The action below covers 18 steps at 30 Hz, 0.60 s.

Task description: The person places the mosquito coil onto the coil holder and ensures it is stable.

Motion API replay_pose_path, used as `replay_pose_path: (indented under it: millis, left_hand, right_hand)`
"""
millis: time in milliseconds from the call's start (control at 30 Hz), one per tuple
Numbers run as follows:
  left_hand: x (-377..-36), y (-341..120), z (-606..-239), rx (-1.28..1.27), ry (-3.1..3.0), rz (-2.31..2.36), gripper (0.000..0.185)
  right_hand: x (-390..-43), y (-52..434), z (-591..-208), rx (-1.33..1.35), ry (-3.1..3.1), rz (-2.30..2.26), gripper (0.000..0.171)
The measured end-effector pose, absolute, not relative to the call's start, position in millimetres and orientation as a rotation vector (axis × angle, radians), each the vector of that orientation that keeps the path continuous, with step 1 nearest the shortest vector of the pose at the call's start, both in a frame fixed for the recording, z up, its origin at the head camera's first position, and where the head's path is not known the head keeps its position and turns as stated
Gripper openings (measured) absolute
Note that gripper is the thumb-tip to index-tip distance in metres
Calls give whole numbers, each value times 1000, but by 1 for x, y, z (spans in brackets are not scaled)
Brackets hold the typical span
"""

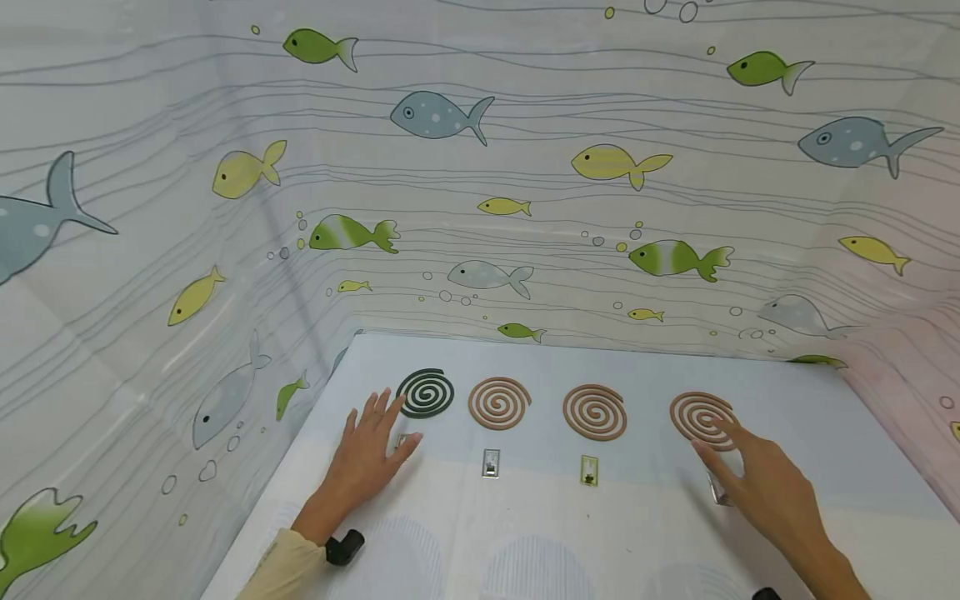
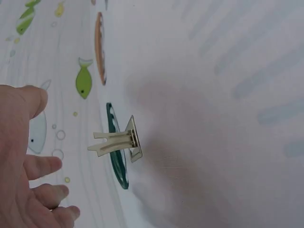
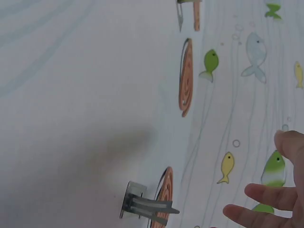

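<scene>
My left hand (image 1: pixel 366 450) hovers with spread fingers beside a dark green mosquito coil (image 1: pixel 425 393) at the left of the row. Below that coil, partly covered by my thumb, is a small metal coil stand (image 2: pixel 118 140) with an upright forked prong. On the right, my right hand (image 1: pixel 772 483) hangs over the edge of a reddish-brown mosquito coil (image 1: pixel 701 417), thumb and forefinger apart. In the right wrist view its fingers (image 3: pixel 266 195) are extended and grip nothing. Another metal stand (image 3: pixel 142 202) lies under this hand, partly hidden in the head view.
Two more brown coils, one left of centre (image 1: pixel 498 403) and one right of centre (image 1: pixel 595 412), lie on the white table (image 1: pixel 540 517). In front of them lie a silver stand (image 1: pixel 491 463) and a gold-toned stand (image 1: pixel 589 471). Fish-patterned walls (image 1: pixel 555 83) enclose the table's back and sides.
</scene>
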<state>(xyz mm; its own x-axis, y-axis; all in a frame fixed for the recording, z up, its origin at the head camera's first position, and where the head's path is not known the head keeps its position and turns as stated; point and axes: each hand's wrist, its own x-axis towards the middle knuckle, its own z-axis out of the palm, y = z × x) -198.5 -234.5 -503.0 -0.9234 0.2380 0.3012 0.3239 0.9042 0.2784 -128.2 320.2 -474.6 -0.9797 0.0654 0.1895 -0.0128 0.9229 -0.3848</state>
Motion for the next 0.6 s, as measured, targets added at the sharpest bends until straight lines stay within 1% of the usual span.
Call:
replay_pose_path:
  millis: [133, 233, 400, 600]
  left_hand:
    - [-199, -236, -500, -415, -2791, -642, 69]
    - [-200, -237, -498, -364, -2782, -760, 61]
    - [-201, -238, -495, -271, -2750, -893, 49]
    - [-204, -242, -498, -234, -2704, -975, 39]
  right_hand:
    - [-129, 311, -472, -42, -2834, 619, 62]
    - [-130, 304, -471, -14, -2771, 684, 53]
    - [-133, 292, -470, 6, -2710, 806, 44]
    - [-136, 276, -470, 37, -2667, 873, 35]
